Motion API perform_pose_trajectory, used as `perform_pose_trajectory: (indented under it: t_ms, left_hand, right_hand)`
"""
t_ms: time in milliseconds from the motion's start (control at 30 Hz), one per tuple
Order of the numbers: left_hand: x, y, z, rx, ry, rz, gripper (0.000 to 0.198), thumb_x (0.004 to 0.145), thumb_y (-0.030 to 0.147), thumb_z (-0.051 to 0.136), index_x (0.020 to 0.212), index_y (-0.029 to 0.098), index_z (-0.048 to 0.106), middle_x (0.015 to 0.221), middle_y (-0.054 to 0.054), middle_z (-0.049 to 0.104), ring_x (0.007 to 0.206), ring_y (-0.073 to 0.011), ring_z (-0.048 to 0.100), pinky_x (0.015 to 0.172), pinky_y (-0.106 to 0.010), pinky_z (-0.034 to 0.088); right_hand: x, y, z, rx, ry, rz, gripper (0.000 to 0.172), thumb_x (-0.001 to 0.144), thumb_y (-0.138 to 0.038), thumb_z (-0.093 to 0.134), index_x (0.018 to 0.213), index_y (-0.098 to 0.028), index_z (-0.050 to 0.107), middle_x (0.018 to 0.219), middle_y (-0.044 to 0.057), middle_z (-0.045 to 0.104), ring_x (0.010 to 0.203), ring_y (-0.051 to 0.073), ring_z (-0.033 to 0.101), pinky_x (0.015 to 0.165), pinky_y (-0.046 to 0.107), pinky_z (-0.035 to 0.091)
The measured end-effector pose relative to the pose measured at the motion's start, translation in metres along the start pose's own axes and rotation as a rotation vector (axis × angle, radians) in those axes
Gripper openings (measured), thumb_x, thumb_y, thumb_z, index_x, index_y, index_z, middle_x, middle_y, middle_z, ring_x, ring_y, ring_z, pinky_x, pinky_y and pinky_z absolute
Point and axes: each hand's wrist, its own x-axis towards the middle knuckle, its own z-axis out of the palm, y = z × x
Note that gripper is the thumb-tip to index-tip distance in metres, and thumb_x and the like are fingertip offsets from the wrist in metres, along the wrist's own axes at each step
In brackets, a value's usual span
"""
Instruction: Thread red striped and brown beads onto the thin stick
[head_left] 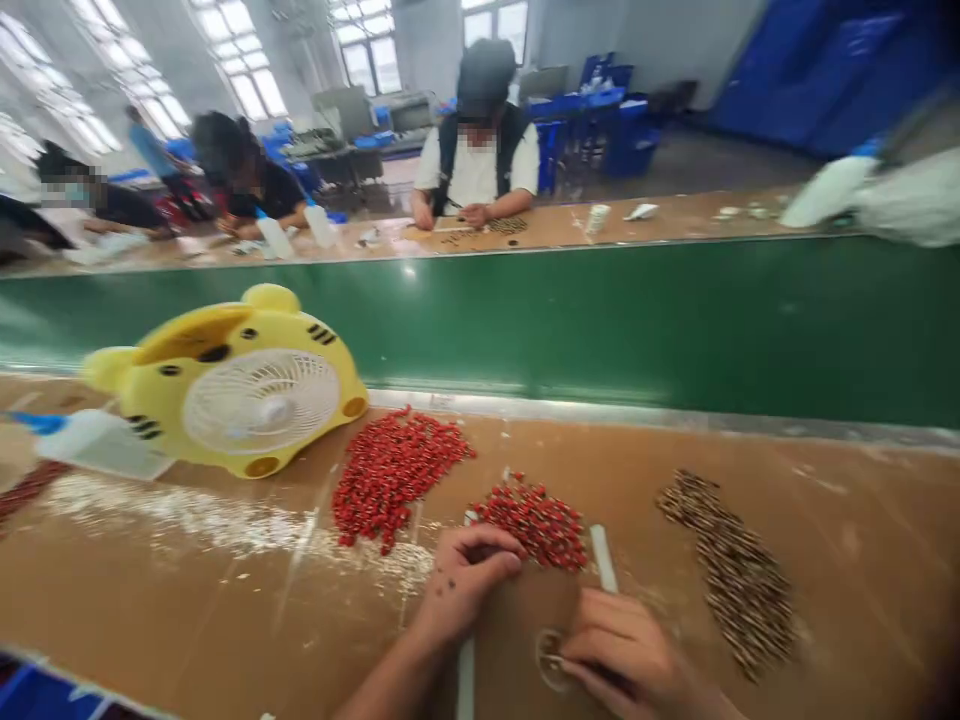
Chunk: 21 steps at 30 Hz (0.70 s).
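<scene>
My left hand (459, 585) rests at the near edge of a small heap of red bead-like pieces (536, 522). Its thumb and index finger are curled together; whatever lies between them is too small to make out. Lower right, my right hand (630, 650) is closed in a pinch at a thin pale ring (553, 665) on a brown surface. A tiny light piece shows at those fingertips, its kind unclear. White strips (602, 558) flank the brown surface between my hands. A larger red heap (397, 475) lies beyond my left hand.
A yellow animal-faced fan (259, 385) and a white squeeze bottle (105, 445) stand at left. Brown pieces (731, 575) form a long pile at right. White crumbs (180, 515) cover part of the table. Behind a green divider (600, 320), several people work at another bench.
</scene>
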Motion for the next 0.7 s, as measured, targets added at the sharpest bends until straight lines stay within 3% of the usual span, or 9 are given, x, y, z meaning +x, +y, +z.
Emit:
perform_pose_trajectory:
  t_ms: [167,700]
  left_hand:
    - [0.004,-0.014,-0.006,-0.057,-0.132,-0.061,0.016,0.070,0.026,0.082,0.081,0.014,0.080,0.070,-0.004,0.074,0.062,-0.0139,0.062,0.063,-0.024,0.048]
    - [-0.002,-0.005,-0.001,-0.102,-0.197,-0.088,0.009,0.073,0.020,0.083,0.081,0.018,0.082,0.071,-0.002,0.076,0.062,-0.0120,0.067,0.063,-0.021,0.052]
  right_hand:
    - [0.007,-0.003,-0.005,-0.038,0.066,-0.036,0.029,0.104,-0.027,0.047,0.085,-0.017,0.066,0.069,0.004,0.061,0.063,0.015,0.050,0.060,0.027,0.037]
    - [0.015,-0.015,-0.009,-0.192,-0.016,-0.073,0.032,0.104,-0.017,0.040,0.080,-0.016,0.060,0.068,0.002,0.053,0.064,0.017,0.042,0.062,0.029,0.031]
